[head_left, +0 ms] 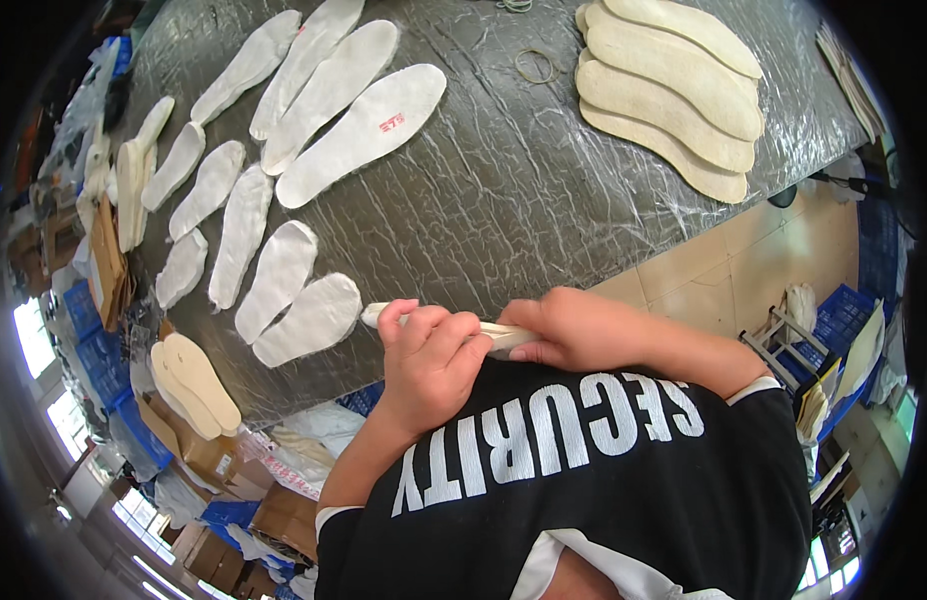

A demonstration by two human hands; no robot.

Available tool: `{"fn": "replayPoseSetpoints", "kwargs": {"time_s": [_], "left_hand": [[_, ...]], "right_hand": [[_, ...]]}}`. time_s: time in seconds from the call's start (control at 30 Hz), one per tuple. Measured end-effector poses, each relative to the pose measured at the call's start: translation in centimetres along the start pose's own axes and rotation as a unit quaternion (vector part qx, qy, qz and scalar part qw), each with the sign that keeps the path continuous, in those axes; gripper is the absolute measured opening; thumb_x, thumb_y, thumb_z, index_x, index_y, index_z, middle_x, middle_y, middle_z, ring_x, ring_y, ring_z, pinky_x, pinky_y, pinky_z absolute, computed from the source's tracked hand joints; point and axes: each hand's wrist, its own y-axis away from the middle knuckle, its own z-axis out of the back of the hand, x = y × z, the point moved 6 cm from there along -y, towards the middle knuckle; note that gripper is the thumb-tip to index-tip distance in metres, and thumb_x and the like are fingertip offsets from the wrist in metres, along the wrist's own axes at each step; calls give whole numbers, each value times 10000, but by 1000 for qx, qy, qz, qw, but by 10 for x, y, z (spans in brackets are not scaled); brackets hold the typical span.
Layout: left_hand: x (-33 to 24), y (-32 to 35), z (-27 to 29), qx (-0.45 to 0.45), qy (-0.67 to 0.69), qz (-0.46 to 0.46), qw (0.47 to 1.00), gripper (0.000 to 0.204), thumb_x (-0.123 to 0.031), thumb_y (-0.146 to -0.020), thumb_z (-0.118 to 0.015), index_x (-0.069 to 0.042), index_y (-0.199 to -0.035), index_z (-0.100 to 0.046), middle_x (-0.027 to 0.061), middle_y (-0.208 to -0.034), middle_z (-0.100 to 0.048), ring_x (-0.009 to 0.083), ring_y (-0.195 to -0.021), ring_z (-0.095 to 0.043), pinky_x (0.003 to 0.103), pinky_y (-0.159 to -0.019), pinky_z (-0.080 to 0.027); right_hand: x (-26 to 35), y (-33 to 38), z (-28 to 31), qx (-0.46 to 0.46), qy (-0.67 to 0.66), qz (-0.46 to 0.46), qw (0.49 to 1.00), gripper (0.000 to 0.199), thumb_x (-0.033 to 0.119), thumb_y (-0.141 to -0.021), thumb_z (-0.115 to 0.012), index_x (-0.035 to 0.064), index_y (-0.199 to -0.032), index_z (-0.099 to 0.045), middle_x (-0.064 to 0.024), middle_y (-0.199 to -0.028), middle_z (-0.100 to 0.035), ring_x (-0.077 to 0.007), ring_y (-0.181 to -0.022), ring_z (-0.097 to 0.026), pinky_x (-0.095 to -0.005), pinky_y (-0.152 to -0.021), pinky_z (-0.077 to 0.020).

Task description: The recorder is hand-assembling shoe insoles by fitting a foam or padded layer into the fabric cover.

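Close to my body, at the table's near edge, both hands grip a cream insole (504, 336) seen edge-on; it looks layered, and I cannot tell whether it is one insole or a stacked pair. The fingers of my left hand (436, 355) curl over its left part, and its tip sticks out past them. On the other end, my right hand (574, 328) pinches it between thumb and fingers. Nearest to my left hand lies a fluffy white insole (309, 320) on the table. Several more white insoles (362, 135) spread toward the far left, one with a red stamp.
Overlapping beige insoles (674, 95) lie at the far right of the plastic-covered table (484, 190). A rubber band (536, 67) rests near them. Two cream insoles (196, 385) sit at the left edge. Cardboard boxes (289, 520) stand lower left, a blue crate (839, 320) at right.
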Motion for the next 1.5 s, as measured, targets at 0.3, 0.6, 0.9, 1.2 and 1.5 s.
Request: {"fn": "replayPoseSetpoints", "kwargs": {"time_s": [0.3, 0.6, 0.9, 1.2, 1.5], "left_hand": [[-5, 10, -27, -3, 8, -79, 997, 163, -43, -676, -639, -92, -819, -577, -10, -860, -595, 191, -779, -544, 393, -790, -382], [6, 11, -27, -10, 69, -26, 997, 116, -40, -761, -618, -81, -810, -522, 51, -855, -568, 241, -764, -521, 538, -927, -414], [7, 17, -19, -22, 59, -39, 997, 107, -64, -765, -637, -83, -808, -540, 45, -867, -580, 232, -787, -532, 542, -950, -411], [16, 13, 11, -25, 5, 25, 999, 447, -379, -676, -787, -86, -932, -566, 40, -1022, -623, 248, -956, -581, 516, -1056, -267], [13, 8, -4, 62, 13, 29, 998, 306, -259, -691, -758, -93, -914, -629, 13, -859, -611, 204, -883, -620, 578, -1068, -189]], "right_hand": [[-23, -31, -6, 62, -81, -17, 995, 205, 215, -852, -612, 15, -804, -615, -142, -680, -608, -277, -617, -578, -382, -600, -452], [-33, -28, -21, -105, -66, 31, 992, 124, 129, -834, -606, 6, -818, -603, -178, -716, -611, -354, -623, -574, -391, -591, -463], [-4, -12, -21, 20, -81, 65, 994, 281, 154, -857, -613, 8, -1038, -455, -245, -723, -607, -408, -733, -620, -465, -634, -467], [2, -8, -24, -35, 73, 68, 994, 249, 31, -748, -604, -13, -928, -437, -222, -628, -600, -410, -624, -623, -478, -567, -491], [3, -9, -28, -63, 126, 105, 984, 198, 60, -752, -592, 4, -891, -463, -188, -615, -602, -378, -598, -626, -454, -544, -497]]}}
